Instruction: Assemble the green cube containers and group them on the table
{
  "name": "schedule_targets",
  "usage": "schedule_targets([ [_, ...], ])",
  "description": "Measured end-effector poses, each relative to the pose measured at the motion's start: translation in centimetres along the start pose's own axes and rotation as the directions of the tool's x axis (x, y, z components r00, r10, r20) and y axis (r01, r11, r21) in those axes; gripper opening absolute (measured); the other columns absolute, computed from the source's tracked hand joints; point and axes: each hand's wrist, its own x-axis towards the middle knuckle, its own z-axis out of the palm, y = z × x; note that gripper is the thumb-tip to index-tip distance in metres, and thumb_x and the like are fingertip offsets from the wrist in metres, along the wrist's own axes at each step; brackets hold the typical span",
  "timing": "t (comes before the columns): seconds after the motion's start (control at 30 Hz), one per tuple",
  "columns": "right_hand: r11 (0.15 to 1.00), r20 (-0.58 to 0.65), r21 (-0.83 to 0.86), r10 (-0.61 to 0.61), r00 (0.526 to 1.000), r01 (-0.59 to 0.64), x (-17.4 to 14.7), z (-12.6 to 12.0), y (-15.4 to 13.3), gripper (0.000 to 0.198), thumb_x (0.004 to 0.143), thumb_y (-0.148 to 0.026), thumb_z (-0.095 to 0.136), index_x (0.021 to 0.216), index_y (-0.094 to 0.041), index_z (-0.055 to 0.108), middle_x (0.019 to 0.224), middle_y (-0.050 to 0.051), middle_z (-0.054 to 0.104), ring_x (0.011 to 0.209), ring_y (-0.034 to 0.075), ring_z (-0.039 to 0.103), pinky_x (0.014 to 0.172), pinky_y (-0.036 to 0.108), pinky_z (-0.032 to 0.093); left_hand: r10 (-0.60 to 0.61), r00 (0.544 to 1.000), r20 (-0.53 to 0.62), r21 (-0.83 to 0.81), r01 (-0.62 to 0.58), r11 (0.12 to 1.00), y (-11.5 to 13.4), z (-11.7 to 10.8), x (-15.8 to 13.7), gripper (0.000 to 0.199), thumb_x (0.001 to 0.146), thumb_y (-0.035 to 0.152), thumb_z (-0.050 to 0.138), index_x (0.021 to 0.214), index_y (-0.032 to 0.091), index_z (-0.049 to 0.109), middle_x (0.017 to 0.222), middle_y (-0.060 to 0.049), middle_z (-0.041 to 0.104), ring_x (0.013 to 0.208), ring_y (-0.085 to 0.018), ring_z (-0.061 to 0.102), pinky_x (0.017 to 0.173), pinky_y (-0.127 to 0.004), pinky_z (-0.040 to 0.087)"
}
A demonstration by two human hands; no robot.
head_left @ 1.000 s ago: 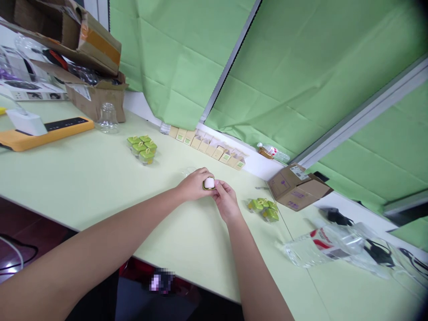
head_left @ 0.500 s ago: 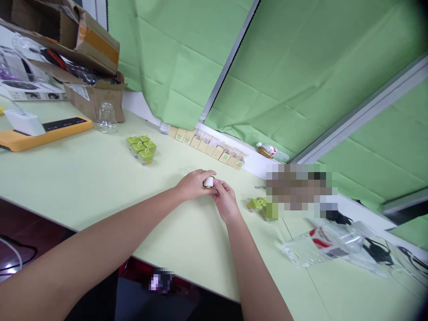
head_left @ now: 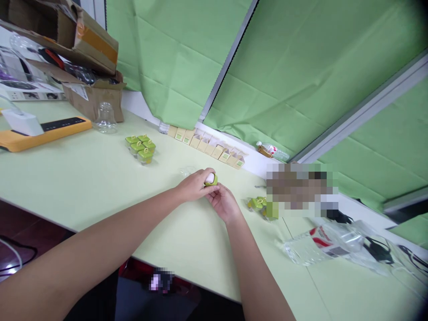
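My left hand (head_left: 195,185) is closed around a small green lid (head_left: 215,182), tilted so its inside shows, with a white rounded piece (head_left: 210,178) in it. From below right, my right hand (head_left: 224,204), palm turned up, has its fingertips against the lid's lower edge. Just beyond my left hand lies a clear plastic piece (head_left: 187,170), partly hidden by it. To the left stands a cluster of small clear containers with green ringed lids (head_left: 142,149). A similar group of green-lidded containers (head_left: 257,203) sits right of my right hand, partly blurred out.
A row of small tan boxes (head_left: 202,143) lines the back edge. On the left are a clear jar (head_left: 106,118), a yellow power strip (head_left: 63,129) and cardboard boxes (head_left: 95,96). A large clear bottle (head_left: 317,244) and cables (head_left: 413,263) lie on the right.
The green lid has turned in my fingers, so more of its green side shows. My right thumb has come away from its face, and the right fingers now sit beneath it.
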Motion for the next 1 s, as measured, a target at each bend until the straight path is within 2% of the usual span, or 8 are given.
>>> schedule_targets([
  [0.17,0.999,-0.066,-0.002,-0.034,0.997,0.034,0.0,0.2,-0.2,0.026,0.074,-0.040,0.076,0.087,-0.020,0.066,0.090,0.006,0.073,0.088,0.021,0.070,0.081,0.034,0.058,0.001,1.000,0.016,-0.032,0.000,0.999,-0.2,0.3,-0.2,0.057,0.091,0.046,0.052,0.141,0.021,0.040,0.126,-0.013,0.059,0.112,-0.028,0.057,0.091,-0.040,0.047],
  [0.33,0.995,-0.120,-0.045,-0.099,0.988,0.094,0.3,0.4,0.4,0.040,0.067,-0.051,0.080,0.081,-0.020,0.061,0.083,0.005,0.072,0.082,0.023,0.071,0.074,0.035,0.058,-0.046,0.998,0.037,-0.069,0.049,0.996,-0.9,0.9,-0.3,0.067,0.088,0.034,0.056,0.149,0.020,0.032,0.131,-0.015,0.058,0.116,-0.029,0.057,0.095,-0.042,0.047],
  [0.53,0.988,-0.163,-0.058,-0.150,0.975,0.142,0.7,0.4,0.8,0.043,0.068,-0.055,0.077,0.084,-0.021,0.058,0.085,0.005,0.072,0.080,0.023,0.070,0.073,0.038,0.057,-0.011,0.996,0.086,-0.011,0.012,1.000,-0.8,1.2,-0.4,0.077,0.087,0.033,0.057,0.154,0.020,0.022,0.145,-0.016,0.046,0.131,-0.032,0.048,0.106,-0.047,0.041],
  [0.7,0.988,-0.199,-0.016,-0.153,0.968,0.153,0.7,0.4,0.6,0.038,0.070,-0.051,0.077,0.082,-0.022,0.056,0.077,0.002,0.070,0.074,0.022,0.069,0.073,0.038,0.058,0.039,0.994,0.107,0.004,-0.039,0.999,-0.2,1.6,-0.6,0.084,0.087,0.030,0.057,0.156,0.018,0.011,0.159,-0.017,0.025,0.147,-0.032,0.027,0.117,-0.047,0.031],
  [0.87,0.984,-0.265,0.001,-0.174,0.948,0.180,0.7,0.1,0.7,0.034,0.073,-0.047,0.076,0.079,-0.022,0.055,0.072,-0.002,0.066,0.067,0.017,0.066,0.072,0.034,0.058,0.088,0.988,0.127,0.018,-0.091,0.996,0.7,2.1,-0.9,0.082,0.092,0.035,0.053,0.157,0.023,0.005,0.166,-0.012,0.003,0.152,-0.029,0.008,0.122,-0.047,0.021],
  [0.93,0.983,-0.294,-0.008,-0.178,0.939,0.184,0.9,-0.1,0.8,0.034,0.073,-0.047,0.077,0.079,-0.021,0.055,0.070,-0.002,0.064,0.064,0.016,0.064,0.071,0.033,0.058,0.153,0.979,0.133,0.028,-0.158,0.987,1.1,2.0,-0.7,0.078,0.093,0.033,0.050,0.157,0.023,0.007,0.166,-0.010,0.004,0.152,-0.027,0.008,0.123,-0.045,0.019],
  [1.0,0.981,-0.310,-0.012,-0.186,0.932,0.192,1.0,-0.3,0.8,0.034,0.074,-0.046,0.076,0.080,-0.021,0.055,0.071,-0.001,0.064,0.065,0.016,0.064,0.071,0.033,0.059,0.212,0.973,0.090,0.041,-0.217,0.975,1.0,1.3,-0.2,0.071,0.094,0.030,0.048,0.156,0.023,0.013,0.165,-0.010,0.013,0.152,-0.024,0.012,0.124,-0.043,0.018],
])
